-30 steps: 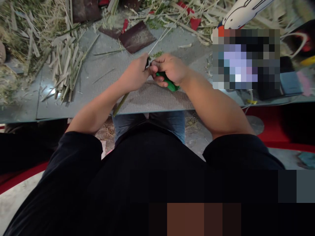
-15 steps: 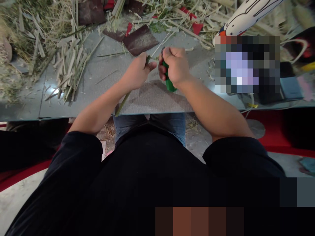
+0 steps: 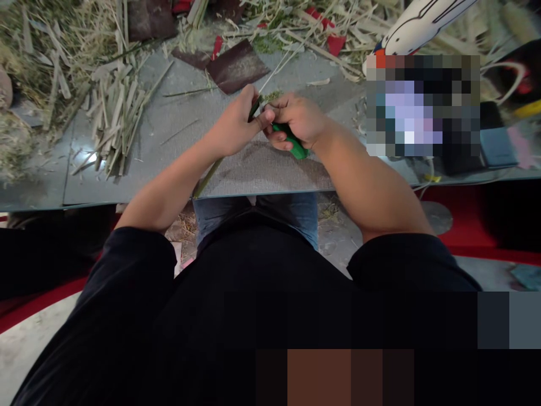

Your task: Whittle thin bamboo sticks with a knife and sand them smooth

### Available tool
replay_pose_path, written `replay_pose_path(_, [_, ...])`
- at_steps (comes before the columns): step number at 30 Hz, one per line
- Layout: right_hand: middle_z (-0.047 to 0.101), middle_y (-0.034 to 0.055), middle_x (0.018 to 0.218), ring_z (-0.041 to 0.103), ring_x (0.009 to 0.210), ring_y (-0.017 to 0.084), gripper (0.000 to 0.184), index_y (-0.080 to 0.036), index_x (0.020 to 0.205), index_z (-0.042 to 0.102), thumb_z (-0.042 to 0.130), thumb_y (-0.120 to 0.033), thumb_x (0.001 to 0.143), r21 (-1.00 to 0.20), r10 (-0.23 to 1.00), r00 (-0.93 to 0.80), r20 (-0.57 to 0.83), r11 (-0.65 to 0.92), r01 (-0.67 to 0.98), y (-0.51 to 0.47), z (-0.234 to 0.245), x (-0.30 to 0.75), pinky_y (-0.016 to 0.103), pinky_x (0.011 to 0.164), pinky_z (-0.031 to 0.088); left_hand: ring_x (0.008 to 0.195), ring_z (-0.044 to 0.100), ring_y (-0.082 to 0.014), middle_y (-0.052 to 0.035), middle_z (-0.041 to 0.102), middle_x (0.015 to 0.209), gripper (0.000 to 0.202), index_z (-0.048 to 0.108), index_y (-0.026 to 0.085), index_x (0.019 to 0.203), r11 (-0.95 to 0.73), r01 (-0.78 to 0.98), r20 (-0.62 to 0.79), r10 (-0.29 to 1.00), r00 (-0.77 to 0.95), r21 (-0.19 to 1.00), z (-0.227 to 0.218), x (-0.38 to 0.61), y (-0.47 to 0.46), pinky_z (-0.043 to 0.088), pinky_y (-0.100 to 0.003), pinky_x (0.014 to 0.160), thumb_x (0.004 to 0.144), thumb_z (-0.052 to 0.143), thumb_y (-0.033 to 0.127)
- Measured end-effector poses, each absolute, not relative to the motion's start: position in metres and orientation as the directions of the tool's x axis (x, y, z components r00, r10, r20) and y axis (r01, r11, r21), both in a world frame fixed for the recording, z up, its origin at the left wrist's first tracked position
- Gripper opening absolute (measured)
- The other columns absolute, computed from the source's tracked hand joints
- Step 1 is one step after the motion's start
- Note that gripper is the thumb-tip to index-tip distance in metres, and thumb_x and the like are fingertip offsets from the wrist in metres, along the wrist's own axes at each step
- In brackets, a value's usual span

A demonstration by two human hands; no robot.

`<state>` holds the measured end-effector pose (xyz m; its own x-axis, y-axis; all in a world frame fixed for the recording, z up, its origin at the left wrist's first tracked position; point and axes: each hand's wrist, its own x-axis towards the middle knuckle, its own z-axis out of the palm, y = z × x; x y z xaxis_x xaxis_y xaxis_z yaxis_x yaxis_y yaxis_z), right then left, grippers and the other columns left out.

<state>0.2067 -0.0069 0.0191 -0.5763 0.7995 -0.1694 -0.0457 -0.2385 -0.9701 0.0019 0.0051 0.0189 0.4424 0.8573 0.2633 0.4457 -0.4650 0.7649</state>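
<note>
My left hand (image 3: 243, 124) is closed around a thin green plant stalk (image 3: 208, 177). The stalk's lower end slants out below the wrist to the table's near edge, and its pale stripped end runs beyond the fingers toward the back. My right hand (image 3: 298, 121) grips a green-handled knife (image 3: 298, 148), handle slanting down to the right. Its blade is mostly covered by the fingers. The thumbs and fingertips of both hands meet at the stalk. Just behind them lie some small green shavings (image 3: 273, 97).
A pile of split stalk pieces (image 3: 116, 121) lies at left, with heaped shavings (image 3: 25, 113) beyond. Curved brown pieces (image 3: 237, 66) and red scraps (image 3: 336, 44) are at the back. On the right are a blurred-out patch, a cable and a blue-grey object (image 3: 500, 149).
My right hand has moved left and turned, bringing the knife against the stalk at my left fingertips. The green handle now slants more to the right. My left hand has barely moved.
</note>
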Motion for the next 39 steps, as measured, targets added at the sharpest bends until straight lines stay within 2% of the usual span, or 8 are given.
replay_pose_path(4, [0.046, -0.0007, 0.063, 0.038, 0.052, 0.019, 0.053, -0.028, 0.079, 0.052, 0.084, -0.063, 0.102, -0.961, 0.796, -0.567, -0.209, -0.275, -0.032, -0.007, 0.02, 0.207, 0.033, 0.042, 0.044, 0.093, 0.065, -0.0336, -0.0042, 0.058, 0.077, 0.051, 0.046, 0.033, 0.086, -0.464, 0.427, 0.28, 0.86, 0.426, 0.777, 0.015, 0.003, 0.004, 0.05, -0.052, 0.082, 0.096, 0.078, 0.072])
replay_pose_path(10, [0.044, -0.0017, 0.067, 0.027, 0.05, 0.014, 0.058, -0.025, 0.08, 0.055, 0.089, -0.068, 0.101, -0.959, 0.771, -0.599, -0.217, -0.282, -0.015, -0.006, 0.022, 0.211, 0.026, 0.034, 0.026, 0.089, 0.066, -0.0303, -0.0048, 0.066, 0.087, 0.056, 0.038, 0.033, 0.089, -0.462, 0.378, 0.268, 0.845, 0.463, 0.802, 0.014, 0.004, -0.001, 0.052, -0.051, 0.085, 0.1, 0.074, 0.074])
replay_pose_path(14, [0.045, -0.0013, 0.068, 0.027, 0.052, 0.013, 0.059, -0.024, 0.08, 0.055, 0.092, -0.066, 0.096, -0.962, 0.763, -0.614, -0.2, -0.273, -0.027, -0.005, 0.019, 0.21, 0.025, 0.037, 0.026, 0.09, 0.068, -0.0313, -0.0045, 0.067, 0.082, 0.052, 0.043, 0.033, 0.089, -0.455, 0.398, 0.259, 0.852, 0.455, 0.797, 0.014, 0.003, -0.001, 0.053, -0.051, 0.085, 0.099, 0.076, 0.072])
replay_pose_path(18, [0.05, 0.0007, 0.071, 0.033, 0.055, 0.017, 0.05, -0.025, 0.082, 0.056, 0.084, -0.061, 0.104, -0.971, 0.834, -0.536, -0.131, -0.217, -0.099, -0.012, 0.016, 0.199, 0.028, 0.04, 0.034, 0.09, 0.07, -0.0322, -0.0041, 0.069, 0.079, 0.042, 0.047, 0.034, 0.088, -0.436, 0.424, 0.244, 0.867, 0.435, 0.794, 0.015, -0.001, 0.001, 0.054, -0.051, 0.082, 0.101, 0.073, 0.064])
replay_pose_path(22, [0.044, -0.0001, 0.069, 0.031, 0.055, 0.018, 0.046, -0.024, 0.078, 0.056, 0.079, -0.051, 0.107, -0.968, 0.912, -0.41, -0.032, -0.131, -0.216, -0.019, 0.012, 0.18, 0.027, 0.041, 0.028, 0.088, 0.065, -0.0317, -0.0048, 0.065, 0.08, 0.041, 0.044, 0.035, 0.087, -0.45, 0.456, 0.264, 0.871, 0.414, 0.768, 0.012, -0.004, 0.009, 0.049, -0.052, 0.078, 0.103, 0.068, 0.064])
replay_pose_path(27, [0.037, -0.0023, 0.062, 0.023, 0.052, 0.018, 0.066, -0.027, 0.077, 0.056, 0.064, -0.082, 0.113, -0.967, 0.983, -0.163, 0.081, 0.038, -0.251, -0.006, 0.007, 0.177, 0.03, 0.04, 0.027, 0.09, 0.062, -0.0317, -0.0018, 0.048, 0.073, 0.057, 0.043, 0.033, 0.088, -0.395, 0.477, 0.23, 0.901, 0.367, 0.785, 0.002, -0.003, 0.018, 0.049, -0.052, 0.08, 0.099, 0.069, 0.082])
replay_pose_path(33, [0.05, 0.0016, 0.073, 0.031, 0.055, 0.017, 0.056, -0.027, 0.08, 0.056, 0.079, -0.073, 0.103, -0.992, 0.869, -0.495, 0.016, -0.048, -0.116, -0.003, 0.015, 0.204, 0.029, 0.041, 0.034, 0.093, 0.065, -0.0314, -0.003, 0.054, 0.076, 0.05, 0.051, 0.033, 0.089, -0.431, 0.459, 0.244, 0.878, 0.411, 0.777, 0.009, 0.0, 0.015, 0.051, -0.05, 0.079, 0.096, 0.08, 0.073])
replay_pose_path(39, [0.045, 0.0013, 0.067, 0.034, 0.052, 0.018, 0.059, -0.027, 0.076, 0.054, 0.083, -0.07, 0.104, -0.99, 0.808, -0.584, -0.079, -0.133, -0.05, -0.005, 0.018, 0.207, 0.029, 0.037, 0.034, 0.089, 0.065, -0.0319, -0.003, 0.056, 0.075, 0.052, 0.052, 0.034, 0.087, -0.389, 0.418, 0.201, 0.882, 0.426, 0.821, 0.021, 0.003, 0.006, 0.052, -0.051, 0.076, 0.092, 0.082, 0.075])
